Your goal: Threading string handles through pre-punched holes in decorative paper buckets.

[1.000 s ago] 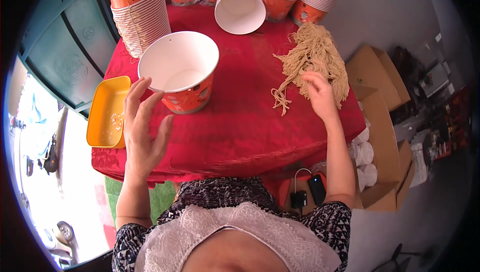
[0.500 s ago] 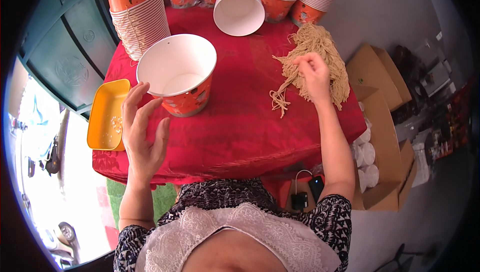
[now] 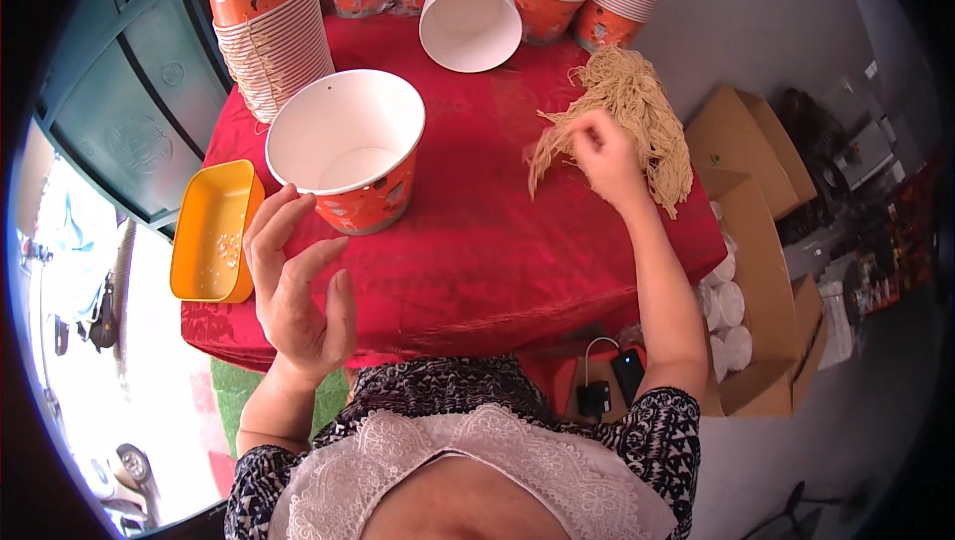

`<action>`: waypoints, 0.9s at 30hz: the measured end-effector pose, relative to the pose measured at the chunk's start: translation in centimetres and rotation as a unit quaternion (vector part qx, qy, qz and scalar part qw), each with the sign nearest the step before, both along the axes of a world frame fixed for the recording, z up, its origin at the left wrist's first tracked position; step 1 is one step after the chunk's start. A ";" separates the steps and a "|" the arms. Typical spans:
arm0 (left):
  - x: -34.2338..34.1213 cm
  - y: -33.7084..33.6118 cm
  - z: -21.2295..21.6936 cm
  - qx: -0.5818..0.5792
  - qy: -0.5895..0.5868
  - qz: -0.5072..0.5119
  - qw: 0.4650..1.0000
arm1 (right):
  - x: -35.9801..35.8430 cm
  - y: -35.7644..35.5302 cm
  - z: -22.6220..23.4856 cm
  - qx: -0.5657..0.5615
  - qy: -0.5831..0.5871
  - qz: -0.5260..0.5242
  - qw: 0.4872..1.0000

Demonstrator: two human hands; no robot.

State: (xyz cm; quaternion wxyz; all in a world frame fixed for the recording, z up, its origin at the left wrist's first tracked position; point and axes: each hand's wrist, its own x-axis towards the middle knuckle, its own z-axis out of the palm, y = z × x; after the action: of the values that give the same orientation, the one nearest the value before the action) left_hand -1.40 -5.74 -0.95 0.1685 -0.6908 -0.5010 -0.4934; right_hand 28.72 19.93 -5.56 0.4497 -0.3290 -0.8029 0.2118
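A paper bucket (image 3: 383, 192), orange with dark and pale figures outside and white inside, stands upright at left of centre. My left hand (image 3: 303, 291) is open in front of it, fingers curved and spread, with the fingertips close to its near side; I cannot tell whether they touch. Over on the right lies a pile of tan cords (image 3: 637, 92). My right hand (image 3: 609, 157) is closed in a pinch at the pile's left side. Some cord strands (image 3: 543, 159) hang from its fingertips, blurred by motion.
A yellow tray (image 3: 199, 232) with small white bits sits at the left edge. Stacked buckets (image 3: 274, 53) rise behind it, with more stacks along the back. One bucket (image 3: 468, 28) lies tipped, its mouth toward me. Right of the red-covered table (image 3: 477, 271) stands an open cardboard box (image 3: 761, 291).
My right hand has shifted slightly left and lower, drawing cord strands leftward from the pile. My left hand has moved slightly toward me, its fingers more curled.
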 end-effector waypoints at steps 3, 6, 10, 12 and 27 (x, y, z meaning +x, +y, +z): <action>-0.2 -0.2 -0.2 -0.005 -0.006 -0.001 1.000 | 1.1 -1.7 1.4 -0.076 0.140 0.015 0.987; -0.3 0.0 -0.3 -0.005 -0.011 -0.011 1.000 | 3.7 -3.0 1.2 -0.163 0.026 0.104 0.981; 0.0 0.4 -0.3 -0.004 -0.013 -0.029 0.999 | 4.8 -6.7 2.6 -0.276 -0.079 0.147 0.946; 0.1 0.4 -0.3 -0.006 -0.014 -0.032 0.999 | 5.5 -8.0 3.8 -0.335 -0.118 0.159 0.921; 0.6 0.9 0.8 -0.035 -0.030 -0.052 0.998 | 3.3 -6.6 1.1 -0.130 -0.163 0.042 0.977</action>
State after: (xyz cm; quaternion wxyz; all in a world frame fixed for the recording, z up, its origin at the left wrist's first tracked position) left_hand -0.84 -4.79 -0.15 0.1037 -0.7064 -0.4859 -0.5042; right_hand 32.05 13.34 -4.42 0.2568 -0.3807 -0.8443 0.2762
